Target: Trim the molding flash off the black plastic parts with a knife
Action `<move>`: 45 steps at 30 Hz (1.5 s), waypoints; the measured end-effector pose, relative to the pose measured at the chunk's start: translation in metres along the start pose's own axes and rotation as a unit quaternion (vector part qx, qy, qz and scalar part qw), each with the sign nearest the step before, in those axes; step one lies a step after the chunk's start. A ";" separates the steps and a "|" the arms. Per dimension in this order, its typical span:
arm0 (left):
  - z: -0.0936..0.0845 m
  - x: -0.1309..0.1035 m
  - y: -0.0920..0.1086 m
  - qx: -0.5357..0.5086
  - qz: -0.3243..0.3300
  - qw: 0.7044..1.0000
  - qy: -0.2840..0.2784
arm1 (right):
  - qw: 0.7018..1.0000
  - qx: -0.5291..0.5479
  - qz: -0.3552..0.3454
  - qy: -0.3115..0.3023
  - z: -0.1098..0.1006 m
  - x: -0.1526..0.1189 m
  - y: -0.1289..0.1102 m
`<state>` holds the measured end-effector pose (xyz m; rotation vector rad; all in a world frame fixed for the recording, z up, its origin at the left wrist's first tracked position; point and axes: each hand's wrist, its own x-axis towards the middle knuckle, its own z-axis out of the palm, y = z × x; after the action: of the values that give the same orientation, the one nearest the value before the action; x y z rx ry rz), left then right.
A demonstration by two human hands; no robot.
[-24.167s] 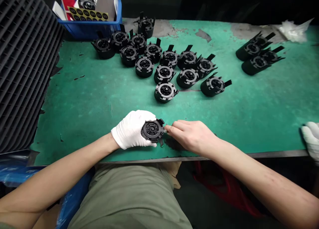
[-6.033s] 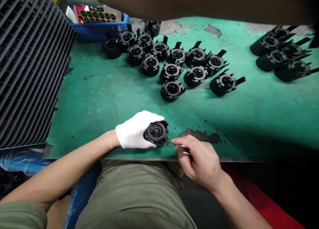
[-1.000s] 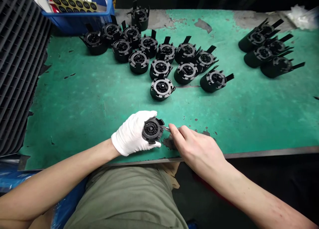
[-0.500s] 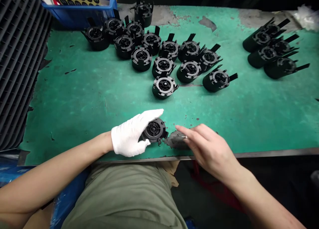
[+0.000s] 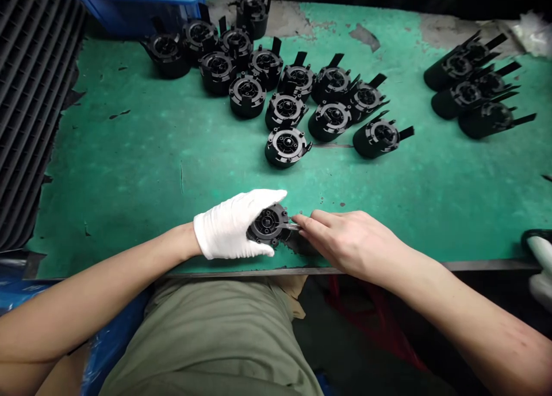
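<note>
My left hand point(image 5: 235, 226), in a white glove, curves round a round black plastic housing point(image 5: 266, 225) near the table's front edge. The housing's ringed face points up at me. Bare and pinched closed, my right hand point(image 5: 353, 238) grips a thin metal tool point(image 5: 288, 226), perhaps a blade or tweezers. Its tip reaches the right rim of the housing. My fingers hide the tool's rear part. Ahead of my hands stand several similar black housings, the nearest housing point(image 5: 286, 146) with its face up.
A green table mat point(image 5: 172, 154) with worn patches covers the bench. Upper left is a blue bin point(image 5: 142, 14); black ridged trays point(image 5: 34, 108) stack at far left. Several black housings point(image 5: 487, 120) group at right. Another person's white-gloved hand point(image 5: 541, 264) shows at the right edge.
My right hand has moved left, bringing the metal tool from beside the housing onto its right rim. A white-gloved hand has appeared at the right edge. The view has shifted slightly.
</note>
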<state>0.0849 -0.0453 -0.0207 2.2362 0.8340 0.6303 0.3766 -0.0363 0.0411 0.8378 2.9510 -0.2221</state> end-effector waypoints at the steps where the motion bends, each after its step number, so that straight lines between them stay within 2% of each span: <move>1: 0.000 0.000 0.000 0.000 0.001 1.000 0.000 | 1.000 -0.002 -0.009 -0.008 -0.001 0.000 0.002; 14: 0.000 -0.001 0.000 0.000 -0.001 1.000 -0.004 | 0.994 -0.028 -0.084 -0.071 -0.010 0.010 0.020; 18: 0.001 -0.002 0.001 -0.009 -0.009 1.000 -0.008 | 0.992 -0.019 -0.108 -0.062 -0.017 0.016 0.025; 22: -0.001 -0.002 0.002 -0.040 -0.022 0.999 0.003 | 0.990 0.033 -0.106 -0.092 -0.018 0.021 0.028; 24: -0.005 -0.005 0.003 -0.062 -0.047 0.997 0.011 | 0.989 0.077 -0.092 -0.088 -0.015 0.018 0.032; 26: -0.011 -0.010 0.004 -0.071 -0.072 0.995 0.017 | 0.991 0.109 -0.062 -0.055 -0.010 0.009 0.039; 28: -0.018 -0.019 0.006 -0.059 -0.090 0.994 0.023 | 0.994 0.106 0.003 -0.004 -0.003 -0.004 0.045; 30: -0.020 -0.028 0.011 -0.032 -0.109 0.993 0.041 | 0.993 0.055 0.095 0.052 0.004 -0.016 0.051; 32: -0.015 -0.034 0.020 0.009 -0.129 0.988 0.082 | 0.983 -0.025 0.154 0.096 0.010 -0.022 0.054; 34: 0.000 -0.034 0.031 0.054 -0.148 0.979 0.133 | 0.977 -0.091 0.161 0.109 0.014 -0.017 0.056; 38: 0.041 -0.016 0.049 0.108 -0.218 0.948 0.207 | 0.981 -0.141 0.113 0.066 0.011 0.008 0.059; 40: 0.053 -0.006 0.052 0.124 -0.253 0.934 0.218 | 0.986 -0.132 0.101 0.032 0.010 0.016 0.060; 42: 0.055 0.000 0.051 0.118 -0.267 0.932 0.213 | 0.988 -0.111 0.110 -0.001 0.011 0.015 0.062; 45: 0.041 -0.002 0.047 0.062 -0.268 0.941 0.196 | 0.984 -0.083 0.157 -0.022 0.020 0.000 0.061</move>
<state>0.1278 -0.0908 -0.0145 1.8761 1.6503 0.7762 0.4094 0.0119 0.0139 1.2321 2.6989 0.0221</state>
